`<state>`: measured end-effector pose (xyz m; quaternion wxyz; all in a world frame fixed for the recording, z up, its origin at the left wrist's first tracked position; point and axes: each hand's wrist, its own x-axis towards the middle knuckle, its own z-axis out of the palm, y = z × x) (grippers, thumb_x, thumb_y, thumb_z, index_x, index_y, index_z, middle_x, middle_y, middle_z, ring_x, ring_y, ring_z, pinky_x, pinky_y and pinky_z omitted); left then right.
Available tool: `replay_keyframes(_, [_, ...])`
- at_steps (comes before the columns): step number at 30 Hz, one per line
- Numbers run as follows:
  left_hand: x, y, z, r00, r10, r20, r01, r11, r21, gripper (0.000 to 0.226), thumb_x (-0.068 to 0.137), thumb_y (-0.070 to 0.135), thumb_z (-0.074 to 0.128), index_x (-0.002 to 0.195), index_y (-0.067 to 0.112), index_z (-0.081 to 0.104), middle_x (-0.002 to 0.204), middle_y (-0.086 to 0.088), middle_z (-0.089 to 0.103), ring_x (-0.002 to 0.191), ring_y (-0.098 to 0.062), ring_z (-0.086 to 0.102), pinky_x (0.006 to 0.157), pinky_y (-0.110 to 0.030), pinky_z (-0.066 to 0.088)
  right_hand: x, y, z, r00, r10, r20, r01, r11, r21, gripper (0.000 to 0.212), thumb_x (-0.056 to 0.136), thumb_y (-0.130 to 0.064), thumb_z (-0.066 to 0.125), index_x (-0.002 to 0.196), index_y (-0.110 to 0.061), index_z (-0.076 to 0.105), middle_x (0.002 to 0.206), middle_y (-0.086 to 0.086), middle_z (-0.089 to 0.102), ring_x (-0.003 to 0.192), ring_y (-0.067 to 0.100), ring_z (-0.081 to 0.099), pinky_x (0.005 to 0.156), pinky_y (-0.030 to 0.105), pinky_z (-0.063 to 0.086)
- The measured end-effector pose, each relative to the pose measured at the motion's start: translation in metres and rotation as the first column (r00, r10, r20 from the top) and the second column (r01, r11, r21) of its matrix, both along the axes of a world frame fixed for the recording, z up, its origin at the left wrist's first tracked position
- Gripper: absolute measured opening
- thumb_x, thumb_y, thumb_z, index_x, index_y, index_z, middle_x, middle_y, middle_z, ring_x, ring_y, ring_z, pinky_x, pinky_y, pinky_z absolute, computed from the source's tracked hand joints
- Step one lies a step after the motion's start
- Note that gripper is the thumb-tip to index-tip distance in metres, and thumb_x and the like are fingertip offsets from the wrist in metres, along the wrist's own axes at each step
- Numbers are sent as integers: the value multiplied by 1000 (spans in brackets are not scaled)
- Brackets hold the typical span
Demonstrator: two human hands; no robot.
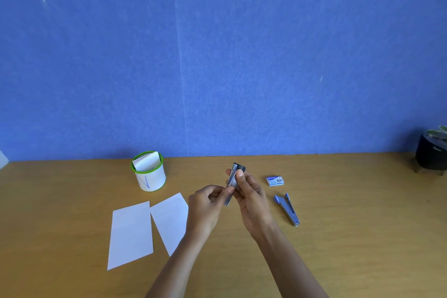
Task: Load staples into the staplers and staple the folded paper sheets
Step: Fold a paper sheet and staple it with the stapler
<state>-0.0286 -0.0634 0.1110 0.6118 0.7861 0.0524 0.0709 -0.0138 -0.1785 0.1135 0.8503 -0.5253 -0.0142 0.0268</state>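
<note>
Backdrop: blue wall (217, 55) is rising behind a wooden desk (338, 249), which is carrying everything for the job.
Raised stapler: a small metal stapler (232, 179) is being held up off the desk between both hands, tilted, its dark head pointing away from the person.
Right hand: the right hand (251, 201) is wrapping its fingers round the stapler's upper body with the thumb pressing on the front, probably bracing it so the other hand can work on it.
Left hand: the left hand (205, 203) is pinching the stapler's lower end between thumb and curled fingers. This looks like opening or feeding the magazine, though whether staples are in the fingers is too small to tell.
Second stapler: a blue stapler (287, 209) is lying flat just right of the right hand, seemingly waiting its turn.
Staple box: a small box of staples (275, 181) is sitting beyond the right hand, near enough to reach for refills.
Paper: two folded sheets (131, 234) are lying side by side left of the left hand, not yet being stapled.
Cup: a green-rimmed cup (150, 174) is holding more folded paper, beyond the left hand.
Stage: loading appears to be under way, with stapling yet to come.
</note>
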Motion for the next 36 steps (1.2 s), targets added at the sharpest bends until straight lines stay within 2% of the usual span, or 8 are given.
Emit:
replay_keyframes(7, [3,-3,-5,1000,20,11,-21,999,38,18,80,39,71,74,22,71,67,12,70,66,9,62,54,-2,40,4,3,-3,996,15,-89,-8,997,77,21,80,-36,62,86,-19,73,95,0,69,74,7,60,74,21,51])
replay_keyframes(11, [8,3,-8,997,-46,-67,53,994,99,34,84,50,62,75,19,73,69,8,71,66,4,62,52,-3,38,9,2,-11,978,-21,-209,40,996,84,39,84,-40,61,108,-10,68,104,1,69,84,16,62,77,30,50])
replay_keyframes(19, [19,39,-48,993,106,-53,-88,960,266,18,91,22,60,101,10,69,98,-3,71,95,-18,65,76,-21,44,26,-22,-39,908,-318,-273,239,928,-286,23,97,-28,50,99,-9,63,90,0,63,70,14,48,69,26,41])
replay_keyframes(23, [28,62,-67,985,154,-74,-102,878,468,29,91,5,56,119,9,60,114,-10,64,109,-27,58,86,-36,49,35,-38,-65,903,-377,-207,191,782,-593,27,97,-19,49,72,-12,44,64,1,30,58,14,27,55,26,24])
replay_keyframes(25, [33,71,-74,982,169,-83,-89,804,588,37,90,6,57,126,11,54,124,-10,60,119,-28,52,93,-40,47,35,-44,-77,893,-426,-144,179,632,-754,23,95,-18,52,74,-12,45,62,-1,37,62,17,36,59,28,30])
replay_keyframes(29, [43,86,-81,971,181,-154,-20,707,706,48,89,13,60,135,14,46,139,-6,50,129,-24,44,100,-38,39,28,-52,-92,879,-476,-12,202,396,-896,10,88,-13,62,91,-4,59,86,13,59,81,30,54,65,30,38])
replay_keyframes(31, [47,94,-83,957,184,-225,32,701,712,54,89,20,61,139,12,40,144,-7,43,133,-25,39,103,-38,37,26,-54,-97,886,-464,18,183,314,-932,28,87,-13,64,113,-3,61,108,17,61,98,33,58,75,33,44])
replay_keyframes(36, [55,104,-87,933,178,-312,120,664,738,71,87,39,63,144,9,32,151,-8,32,138,-25,30,106,-38,34,24,-53,-98,898,-435,64,174,218,-960,39,87,-10,63,125,-5,54,122,17,54,111,32,54,83,36,46])
